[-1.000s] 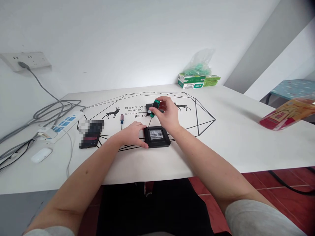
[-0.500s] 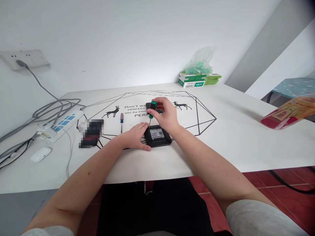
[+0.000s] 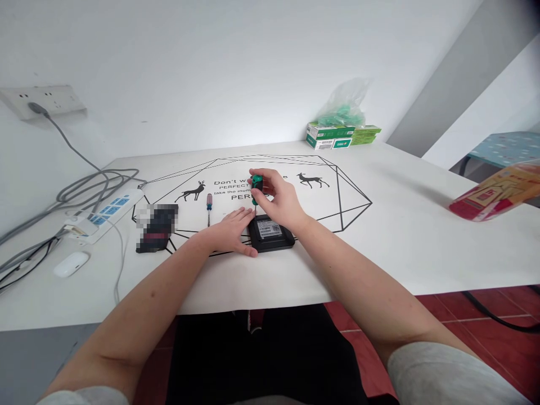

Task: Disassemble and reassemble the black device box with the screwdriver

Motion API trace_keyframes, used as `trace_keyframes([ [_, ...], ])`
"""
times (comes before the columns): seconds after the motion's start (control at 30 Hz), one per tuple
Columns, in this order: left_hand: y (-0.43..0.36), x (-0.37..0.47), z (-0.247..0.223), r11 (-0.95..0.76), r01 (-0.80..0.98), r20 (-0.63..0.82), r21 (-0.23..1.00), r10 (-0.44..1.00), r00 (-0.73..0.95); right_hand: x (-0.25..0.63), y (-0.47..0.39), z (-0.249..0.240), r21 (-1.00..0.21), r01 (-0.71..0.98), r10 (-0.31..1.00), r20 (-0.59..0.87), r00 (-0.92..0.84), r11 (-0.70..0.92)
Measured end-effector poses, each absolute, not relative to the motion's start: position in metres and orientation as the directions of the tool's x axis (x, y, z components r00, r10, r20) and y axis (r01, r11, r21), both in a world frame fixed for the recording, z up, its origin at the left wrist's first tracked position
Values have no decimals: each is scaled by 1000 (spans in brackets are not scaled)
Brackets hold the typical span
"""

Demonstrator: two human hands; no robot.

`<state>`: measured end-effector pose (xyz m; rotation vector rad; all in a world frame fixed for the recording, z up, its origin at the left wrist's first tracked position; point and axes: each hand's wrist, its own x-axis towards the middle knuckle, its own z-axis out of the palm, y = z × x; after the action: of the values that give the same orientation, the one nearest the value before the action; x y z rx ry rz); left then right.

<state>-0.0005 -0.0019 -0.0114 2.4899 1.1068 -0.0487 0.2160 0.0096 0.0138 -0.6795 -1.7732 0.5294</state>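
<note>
A flat black square device [image 3: 273, 243] with a white printed label lies on the white table. My left hand [image 3: 231, 232] spans its left side, fingers stretched toward the far corner and thumb along the near corner, holding it in place. In my right hand [image 3: 282, 197] is a green and black screwdriver [image 3: 257, 182], gripped by the handle and nearly upright. Its shaft points down to the device's far left corner; whether the tip touches a screw is too small to tell. Left of my left hand lies a second screwdriver [image 3: 209, 206] with a red and blue handle.
On the left are a power strip [image 3: 110, 211], tangled grey cables [image 3: 95, 179], a white earphone case [image 3: 71, 264] and a pixelated dark object [image 3: 158, 228]. Green and white boxes [image 3: 331, 133] under a plastic bag [image 3: 348, 107] stand against the wall. A red-yellow package [image 3: 491, 194] is at right.
My right hand has shifted slightly left and turned around the screwdriver, which now stands more upright. My left hand and the device stay in nearly the same place.
</note>
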Motion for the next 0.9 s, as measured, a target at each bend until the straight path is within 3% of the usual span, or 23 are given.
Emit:
trace_keyframes([
  [0.43,-2,-1,-10,-596,718,-176,360,712,679,221,18,18,-430,259,491,829,-266,865],
  [0.73,1,-3,-12,-602,714,-170,358,709,684,218,10,21,-704,175,725,677,-128,688],
  [0.9,0,-3,-10,-603,710,-169,364,706,687,215,13,13,-743,34,728,645,-232,669],
])
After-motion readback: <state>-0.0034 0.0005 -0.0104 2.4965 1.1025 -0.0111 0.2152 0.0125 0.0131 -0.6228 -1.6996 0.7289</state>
